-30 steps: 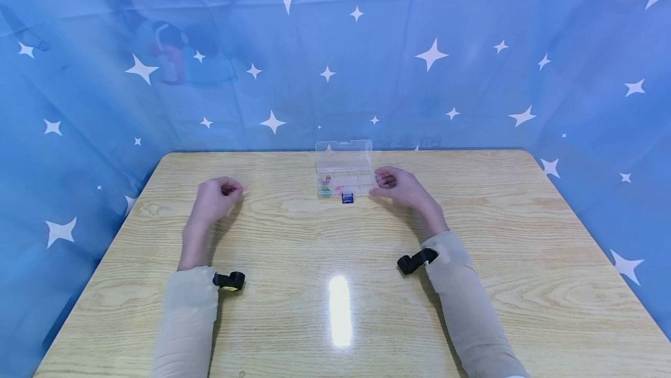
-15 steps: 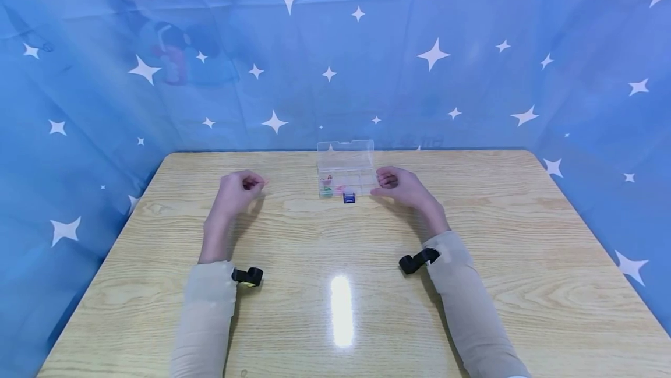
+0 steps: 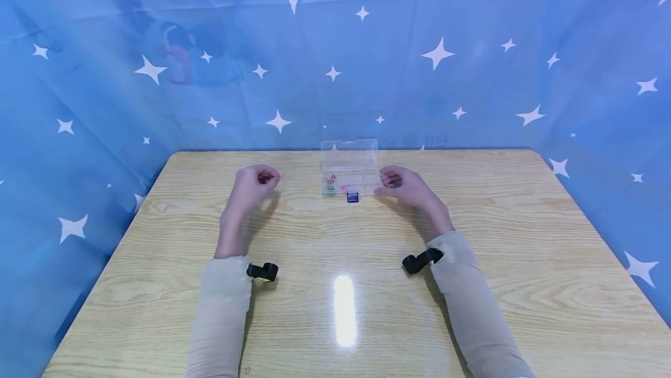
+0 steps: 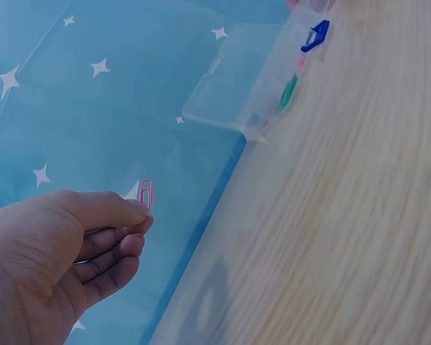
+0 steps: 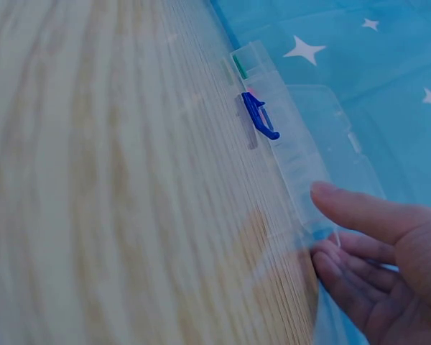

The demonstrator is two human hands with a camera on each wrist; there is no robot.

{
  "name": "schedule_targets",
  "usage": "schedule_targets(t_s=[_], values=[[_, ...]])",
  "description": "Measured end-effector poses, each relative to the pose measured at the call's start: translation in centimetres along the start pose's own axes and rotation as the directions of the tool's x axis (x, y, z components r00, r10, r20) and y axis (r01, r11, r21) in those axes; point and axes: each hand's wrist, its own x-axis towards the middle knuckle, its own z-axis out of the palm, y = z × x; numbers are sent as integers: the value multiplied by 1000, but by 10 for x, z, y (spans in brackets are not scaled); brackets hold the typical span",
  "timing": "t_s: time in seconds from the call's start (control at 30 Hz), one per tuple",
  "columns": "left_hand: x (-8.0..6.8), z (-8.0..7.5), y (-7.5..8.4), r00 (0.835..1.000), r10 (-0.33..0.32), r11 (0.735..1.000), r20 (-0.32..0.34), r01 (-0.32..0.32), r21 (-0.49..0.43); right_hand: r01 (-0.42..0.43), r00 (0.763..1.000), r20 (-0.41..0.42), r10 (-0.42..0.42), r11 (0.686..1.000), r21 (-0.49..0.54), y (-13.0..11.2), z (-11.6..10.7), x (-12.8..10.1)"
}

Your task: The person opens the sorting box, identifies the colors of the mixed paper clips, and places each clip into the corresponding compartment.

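Note:
A clear plastic compartment box (image 3: 350,175) with its lid up stands near the table's far edge. It holds small coloured bits, green (image 4: 288,93) and pink. A blue binder clip (image 3: 352,197) lies against the box's front (image 5: 260,117). My left hand (image 3: 255,183) hovers left of the box and pinches a pink paper clip (image 4: 146,194) between thumb and forefinger. My right hand (image 3: 402,184) rests at the box's right end (image 5: 312,223), fingers loosely curled beside it; whether they touch its wall is unclear.
The wooden table (image 3: 335,261) carries a bright light reflection at the front middle. A blue star-print cloth (image 3: 335,52) hangs behind and to both sides of the table.
My left hand has moved right and slightly farther back, toward the box, carrying the paper clip. The right hand has stayed at the box's right end.

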Motion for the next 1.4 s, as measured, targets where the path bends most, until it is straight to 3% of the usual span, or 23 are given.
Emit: schedule_targets(t_s=[0.77, 1.4], values=[[17, 29, 31, 999, 34, 993, 22, -31, -116, 2, 1000, -3, -2, 1000, 7, 2, -1, 0], [32, 64, 54, 994, 89, 989, 68, -80, -128, 1, 1000, -2, -1, 1000, 10, 2, 0, 1]])
